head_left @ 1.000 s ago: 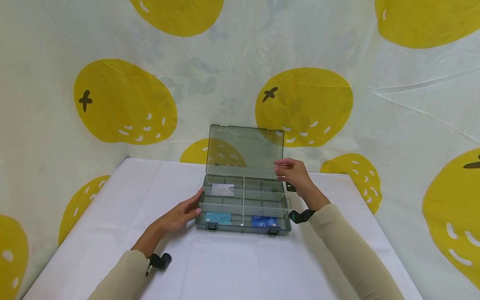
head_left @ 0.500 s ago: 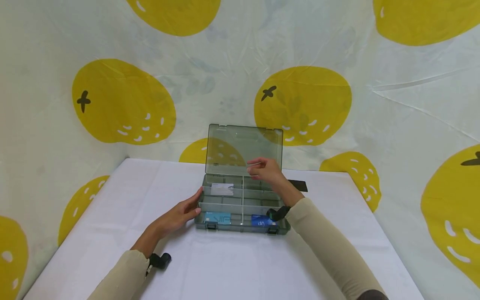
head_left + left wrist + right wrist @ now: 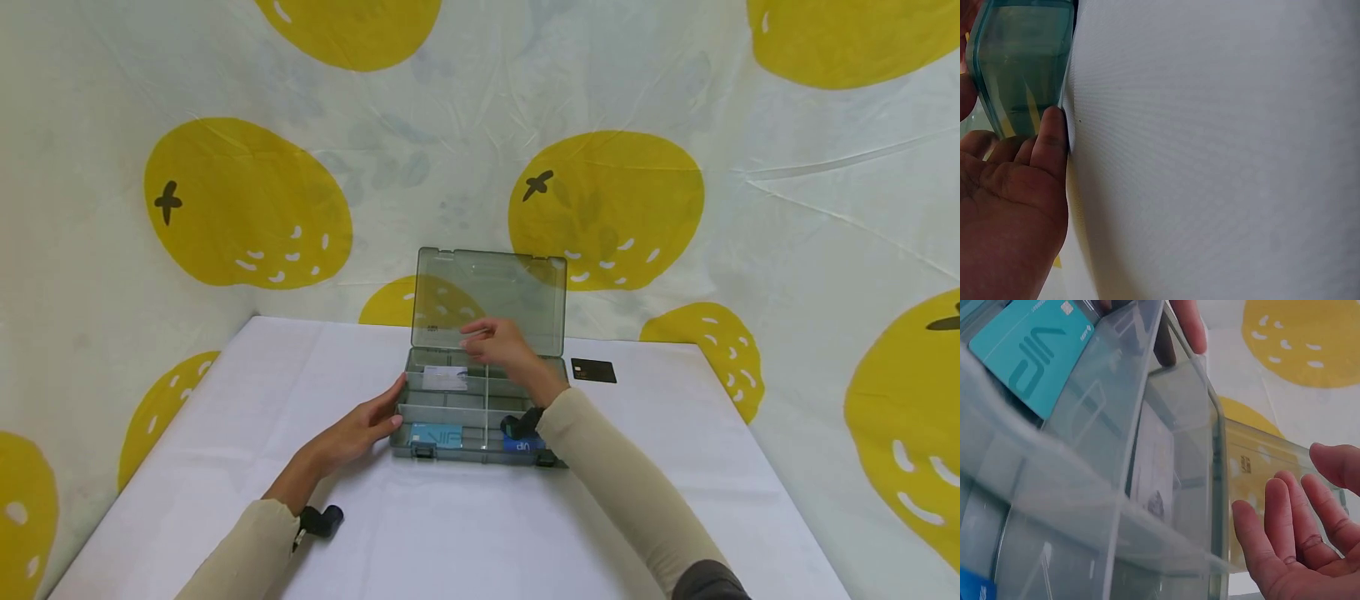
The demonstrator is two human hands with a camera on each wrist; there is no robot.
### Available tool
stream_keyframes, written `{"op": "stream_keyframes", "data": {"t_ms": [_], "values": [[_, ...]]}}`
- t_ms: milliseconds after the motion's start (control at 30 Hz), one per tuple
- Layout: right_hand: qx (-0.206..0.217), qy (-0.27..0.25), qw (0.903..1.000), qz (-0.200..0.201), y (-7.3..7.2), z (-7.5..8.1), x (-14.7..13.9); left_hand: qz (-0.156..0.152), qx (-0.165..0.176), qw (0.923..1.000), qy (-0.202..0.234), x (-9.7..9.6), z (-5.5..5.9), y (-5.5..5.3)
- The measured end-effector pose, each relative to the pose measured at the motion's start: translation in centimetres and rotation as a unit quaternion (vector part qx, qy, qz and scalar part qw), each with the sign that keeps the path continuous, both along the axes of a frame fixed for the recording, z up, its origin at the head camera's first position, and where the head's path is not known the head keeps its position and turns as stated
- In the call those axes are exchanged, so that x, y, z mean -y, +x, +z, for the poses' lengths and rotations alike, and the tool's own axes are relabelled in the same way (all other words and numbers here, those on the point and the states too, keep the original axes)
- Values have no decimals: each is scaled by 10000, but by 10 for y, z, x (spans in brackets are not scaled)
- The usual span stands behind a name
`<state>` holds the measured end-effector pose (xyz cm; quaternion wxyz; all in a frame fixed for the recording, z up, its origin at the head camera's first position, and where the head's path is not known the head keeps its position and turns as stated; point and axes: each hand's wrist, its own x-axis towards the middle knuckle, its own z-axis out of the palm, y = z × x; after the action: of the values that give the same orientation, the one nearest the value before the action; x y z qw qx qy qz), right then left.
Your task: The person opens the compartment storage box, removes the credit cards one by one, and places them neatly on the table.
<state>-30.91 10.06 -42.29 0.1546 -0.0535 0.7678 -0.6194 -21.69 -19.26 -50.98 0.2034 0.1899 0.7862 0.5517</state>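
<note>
A translucent grey-green compartment box (image 3: 480, 460) stands on the table with its hinged lid (image 3: 487, 300) raised. My left hand (image 3: 358, 429) rests against the box's left side, fingers extended along the outer wall. Over the back compartments is my right hand (image 3: 504, 343), holding nothing, its fingers loosely bent in the right wrist view. Below and left of those fingers, a white card (image 3: 442, 377) stands in the back left compartment. A light blue card (image 3: 435, 436) lies in the front left compartment. The dark blue card (image 3: 519, 444) at front right is partly covered by the wrist camera.
A black card (image 3: 593, 371) lies on the white table (image 3: 420, 542), right of the box. Two latches, such as the left latch (image 3: 423, 452), are on the box's front. A fabric backdrop (image 3: 442, 192) with large yellow fruit rises behind the table.
My right hand has moved left, from beside the lid's right edge to over the back compartments. The black card is now uncovered to view. My left hand and the box have stayed put.
</note>
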Motion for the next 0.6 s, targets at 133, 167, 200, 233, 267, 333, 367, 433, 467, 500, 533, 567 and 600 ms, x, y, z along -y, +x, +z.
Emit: {"op": "stream_keyframes", "data": {"t_ms": [133, 167, 200, 233, 267, 333, 367, 433, 467, 500, 533, 567, 600], "values": [[47, 106, 9998, 158, -2, -5, 9, 16, 21, 10000, 4, -1, 0, 0], [65, 155, 9997, 169, -3, -5, 11, 20, 27, 10000, 17, -1, 0, 0], [76, 202, 9996, 175, -3, -6, 14, 19, 21, 10000, 25, 0, 0, 0], [99, 231, 9995, 182, -4, -7, 16, 21, 32, 10000, 34, 0, 0, 0], [126, 263, 9994, 188, -4, -8, 17, 22, 42, 10000, 44, 0, 0, 0], [158, 311, 9992, 189, -5, -9, 21, 36, 70, 10000, 61, 0, 0, -1], [155, 350, 9991, 191, -5, -10, 22, 44, 78, 9999, 68, 0, -1, -1], [139, 399, 9989, 209, -6, -12, 24, 56, 88, 9999, 72, 0, -1, -1], [117, 437, 9988, 213, -6, -13, 26, 52, 85, 9999, 85, 0, -1, -1], [104, 460, 9987, 214, -7, -14, 27, 47, 77, 9999, 80, 0, -1, -1], [89, 505, 9984, 224, -7, -15, 27, 40, 61, 10000, 68, 0, -2, -1], [75, 520, 9983, 236, -7, -16, 28, 29, 56, 10000, 71, 0, -2, -1], [62, 544, 9982, 255, -7, -16, 29, 16, 50, 10000, 73, 0, -2, -1]]}}
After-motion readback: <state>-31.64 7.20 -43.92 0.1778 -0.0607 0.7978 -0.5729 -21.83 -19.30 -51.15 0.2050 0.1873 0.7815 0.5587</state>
